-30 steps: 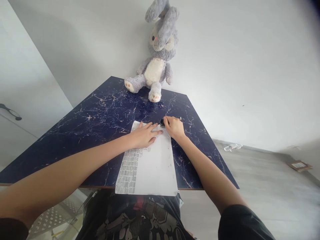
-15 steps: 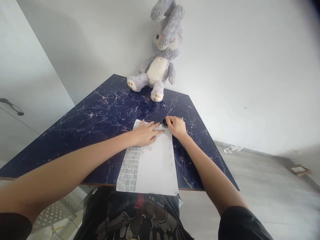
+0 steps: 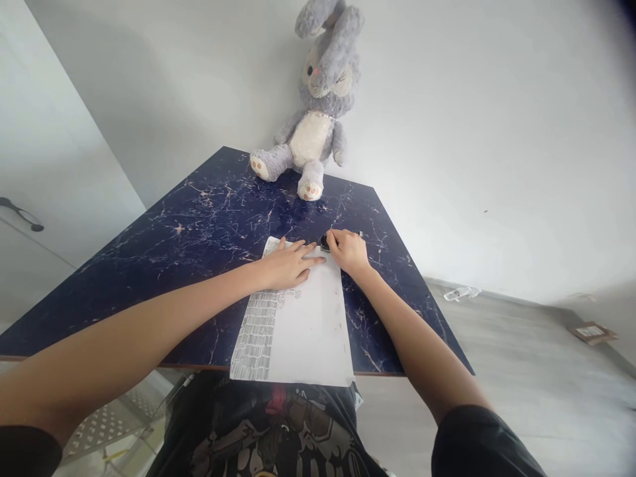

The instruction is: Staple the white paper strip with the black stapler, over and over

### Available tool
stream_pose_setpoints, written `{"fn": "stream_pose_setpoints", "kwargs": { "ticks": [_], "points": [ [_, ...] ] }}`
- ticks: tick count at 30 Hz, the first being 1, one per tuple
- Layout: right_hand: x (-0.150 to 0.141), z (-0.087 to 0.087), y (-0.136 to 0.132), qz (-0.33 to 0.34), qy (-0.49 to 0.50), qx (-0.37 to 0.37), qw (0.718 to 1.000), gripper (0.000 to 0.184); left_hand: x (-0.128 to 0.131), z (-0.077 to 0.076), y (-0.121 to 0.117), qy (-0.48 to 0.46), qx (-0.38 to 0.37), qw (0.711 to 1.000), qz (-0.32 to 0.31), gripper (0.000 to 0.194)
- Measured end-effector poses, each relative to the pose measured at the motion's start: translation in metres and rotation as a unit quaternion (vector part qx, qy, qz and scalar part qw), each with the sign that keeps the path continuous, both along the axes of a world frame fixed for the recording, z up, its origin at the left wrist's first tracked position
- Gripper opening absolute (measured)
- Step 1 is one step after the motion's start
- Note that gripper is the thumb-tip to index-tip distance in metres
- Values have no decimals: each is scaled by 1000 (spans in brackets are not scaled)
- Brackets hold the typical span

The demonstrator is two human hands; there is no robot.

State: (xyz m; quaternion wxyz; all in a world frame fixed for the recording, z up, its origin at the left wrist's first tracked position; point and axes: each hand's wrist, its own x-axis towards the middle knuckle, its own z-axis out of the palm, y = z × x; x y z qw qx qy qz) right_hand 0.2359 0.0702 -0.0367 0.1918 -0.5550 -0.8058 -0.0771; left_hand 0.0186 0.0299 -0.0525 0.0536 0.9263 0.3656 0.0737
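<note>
A white sheet of paper (image 3: pixel 303 324) with a printed table down its left side lies on the dark blue marbled table (image 3: pixel 199 218), its near end hanging over the front edge. My left hand (image 3: pixel 288 265) lies flat on the far part of the sheet, fingers stretched out. My right hand (image 3: pixel 348 252) is closed at the sheet's far right corner, gripping a small black object (image 3: pixel 324 241) that is mostly hidden under the fingers.
A grey plush rabbit (image 3: pixel 313 126) sits at the table's far edge against the white wall. On the floor to the right lie a small white item (image 3: pixel 460 293) and a flat cardboard piece (image 3: pixel 591 331). A door handle (image 3: pixel 22 215) shows at left.
Only the view has shifted slightly. Both hands stay where they were on the paper's far end.
</note>
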Motion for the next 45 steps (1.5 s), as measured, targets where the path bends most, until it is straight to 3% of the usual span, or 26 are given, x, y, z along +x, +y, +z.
{"fn": "stream_pose_setpoints", "kwargs": {
  "ticks": [8,16,20,22,24,28,31,35,40,43,45],
  "points": [
    [-16,-5,-13,11,-110,16,994,47,0,-4,0,-25,-10,1000,4,49],
    [20,19,-6,91,-42,-71,992,26,-3,0,0,-1,-20,1000,-6,51],
    [32,20,-2,-9,-49,-54,997,22,-5,1,2,5,-16,1000,5,49],
    [33,22,-2,-79,-14,-28,996,19,-9,1,8,-1,0,999,32,47],
    [29,24,-5,-94,36,-5,995,21,-15,0,17,-21,25,997,70,46],
    [-2,24,-25,49,92,-39,994,22,-30,-5,40,-108,44,984,134,38],
    [-33,15,-39,131,59,-94,985,23,-39,-11,50,-122,46,983,131,41],
    [-47,9,-43,149,17,-117,982,29,-41,-12,49,-92,65,985,130,42],
    [-22,13,-36,138,20,-138,981,29,-39,-1,33,-76,110,972,194,36],
    [-8,14,-34,106,39,-144,983,31,-36,4,29,-108,88,977,162,37],
    [-1,14,-31,132,79,-157,975,41,-34,4,28,-129,59,982,125,38]
  ]
}}
